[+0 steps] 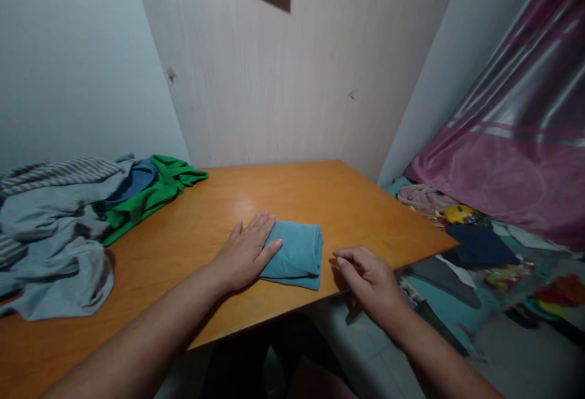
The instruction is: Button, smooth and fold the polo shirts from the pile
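A small folded teal cloth (297,253) lies near the front edge of an orange wooden table (292,195). My left hand (247,253) rests flat on the cloth's left part, fingers stretched out and together. My right hand (368,280) hovers just right of the cloth at the table's front edge, fingers loosely curled and bent, holding nothing that I can see.
A heap of unfolded clothes lies on the table's left side: grey garments (59,247), a striped one (55,172), a blue one (134,181) and a green one (153,198). To the right hangs a pink curtain (516,143) above mixed clothes (475,247). Walls close the back.
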Tool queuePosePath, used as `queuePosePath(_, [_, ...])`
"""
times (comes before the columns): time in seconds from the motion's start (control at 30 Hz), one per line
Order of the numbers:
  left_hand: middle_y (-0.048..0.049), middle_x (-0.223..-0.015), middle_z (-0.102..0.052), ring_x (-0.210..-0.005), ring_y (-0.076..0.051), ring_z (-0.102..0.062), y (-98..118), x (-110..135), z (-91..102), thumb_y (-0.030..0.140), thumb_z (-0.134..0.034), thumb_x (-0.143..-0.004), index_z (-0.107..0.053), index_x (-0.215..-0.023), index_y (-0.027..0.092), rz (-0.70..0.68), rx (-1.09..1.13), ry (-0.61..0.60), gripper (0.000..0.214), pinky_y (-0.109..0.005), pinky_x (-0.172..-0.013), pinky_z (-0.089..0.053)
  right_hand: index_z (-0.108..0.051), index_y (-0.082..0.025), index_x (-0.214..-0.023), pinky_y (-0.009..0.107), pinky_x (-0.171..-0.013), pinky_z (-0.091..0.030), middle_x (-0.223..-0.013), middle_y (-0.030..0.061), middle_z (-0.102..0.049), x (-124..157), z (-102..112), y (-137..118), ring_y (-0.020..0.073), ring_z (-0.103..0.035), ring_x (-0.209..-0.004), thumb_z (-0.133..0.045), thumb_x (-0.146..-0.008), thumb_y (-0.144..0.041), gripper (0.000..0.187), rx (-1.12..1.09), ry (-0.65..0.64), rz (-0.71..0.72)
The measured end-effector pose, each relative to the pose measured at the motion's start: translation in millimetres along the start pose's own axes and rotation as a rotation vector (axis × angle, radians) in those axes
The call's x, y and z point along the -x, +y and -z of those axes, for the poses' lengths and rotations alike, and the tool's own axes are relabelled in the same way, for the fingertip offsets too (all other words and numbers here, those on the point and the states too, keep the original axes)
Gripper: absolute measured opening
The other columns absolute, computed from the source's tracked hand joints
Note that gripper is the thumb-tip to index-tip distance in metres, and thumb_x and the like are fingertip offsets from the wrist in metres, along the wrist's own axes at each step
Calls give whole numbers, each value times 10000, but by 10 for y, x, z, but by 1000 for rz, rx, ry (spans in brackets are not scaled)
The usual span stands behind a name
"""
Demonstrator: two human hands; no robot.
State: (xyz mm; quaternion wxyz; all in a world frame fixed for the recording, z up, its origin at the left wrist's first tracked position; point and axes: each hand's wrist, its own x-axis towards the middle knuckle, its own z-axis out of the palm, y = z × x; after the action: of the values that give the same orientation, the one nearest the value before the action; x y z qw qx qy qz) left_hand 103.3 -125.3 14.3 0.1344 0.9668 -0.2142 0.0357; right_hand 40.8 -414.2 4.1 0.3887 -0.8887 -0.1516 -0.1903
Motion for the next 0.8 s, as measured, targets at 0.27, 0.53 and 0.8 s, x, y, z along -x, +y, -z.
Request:
queuePosePath(0.27, [-128, -1595, -423, -1496, -281, -362, 333, 141, 223, 571, -461, -971, -444, -1527, 211, -286, -132, 121, 663, -567, -1261, -78, -706, -227, -939, 358, -787, -473, -881, 34, -679, 77, -40, -11, 203, -627, -866, -514, -966, -254, 196, 10, -99, 40])
queuePosePath(0.53, [-132, -1550, -490, -1443, -293, -450, 468, 205, -48, 353, -579, -866, -487, -1486, 191, -277, -97, 194, 647, -544, -1213, -321, -714, -225, -941, 336, -809, -446, -902, 29, -693, 32, -37, -1, 195, -618, -889, -551, -939, -220, 163, 8, -136, 57])
queuePosePath(0.8, [-40, -1397, -653, -1287, -283, -610, 420, 186, 69, 341, -445, -1001, -571, -1423, 318, -174, 118, 253, 441, -555, -1106, -472, -700, -189, -1048, 307, -762, -475, -919, 41, -695, -202, -36, 127, 177, -635, -849, -579, -913, -224, 184, -78, -84, -44])
